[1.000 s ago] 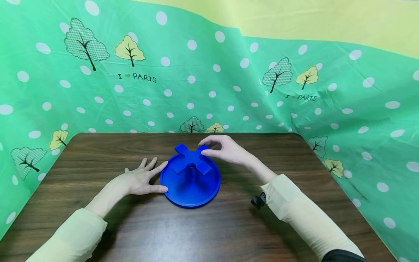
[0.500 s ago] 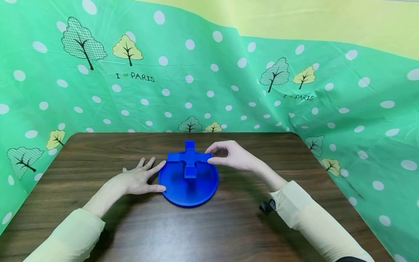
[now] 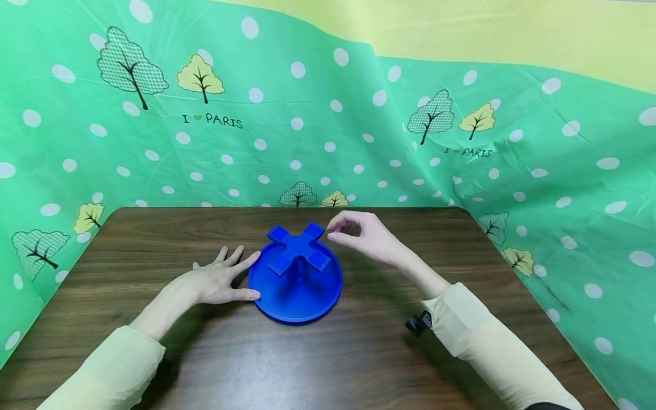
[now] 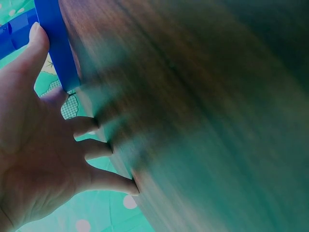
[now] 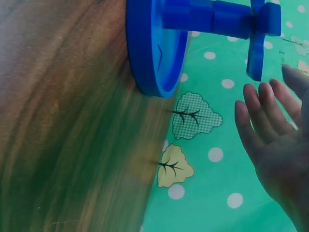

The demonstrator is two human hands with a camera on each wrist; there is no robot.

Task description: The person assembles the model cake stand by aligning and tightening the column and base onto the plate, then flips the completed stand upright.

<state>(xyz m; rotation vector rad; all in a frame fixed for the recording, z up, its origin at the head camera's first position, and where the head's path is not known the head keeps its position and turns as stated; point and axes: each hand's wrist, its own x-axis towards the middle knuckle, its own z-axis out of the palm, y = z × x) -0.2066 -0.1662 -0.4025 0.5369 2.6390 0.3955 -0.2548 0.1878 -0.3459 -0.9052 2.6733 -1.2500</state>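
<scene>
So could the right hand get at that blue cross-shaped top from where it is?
Likely yes: the right hand is close beside one tip of the blue cross-shaped top, with nothing visible between them, and the left hand is at the opposite side of the round base.

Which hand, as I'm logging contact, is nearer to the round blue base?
Left: the left hand touches the round base at its rim; the right hand hovers apart from it, higher up, beside one tip of the cross-shaped top.
</scene>
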